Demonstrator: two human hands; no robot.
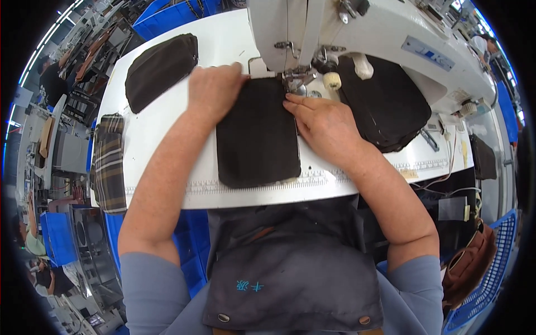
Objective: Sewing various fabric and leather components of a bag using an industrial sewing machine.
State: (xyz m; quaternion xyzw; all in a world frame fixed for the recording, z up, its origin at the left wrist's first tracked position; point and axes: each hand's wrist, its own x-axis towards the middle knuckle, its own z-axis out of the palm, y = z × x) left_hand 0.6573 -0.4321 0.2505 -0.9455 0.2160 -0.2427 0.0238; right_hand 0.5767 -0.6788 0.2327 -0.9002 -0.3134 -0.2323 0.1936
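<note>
A black fabric panel [258,131] with rounded near corners lies on the white sewing table, its far edge at the presser foot [296,78] of a sewing machine. At the panel's far left corner my left hand [216,92] is closed, its curled fingers gripping the edge. My right hand [326,125] lies flat along the right edge, fingers stretched out and fingertips beside the presser foot. Another black fabric piece [159,70] rests at the far left of the table. Under the machine's arm, to the right, sits a stack of black panels [385,106].
The white machine arm [391,42] spans the far right. A folded plaid cloth [110,162] hangs over the left table edge. Small snips [430,139] lie at right. Blue bins [173,17] stand behind, and a blue basket [486,279] holds a brown bag [469,265].
</note>
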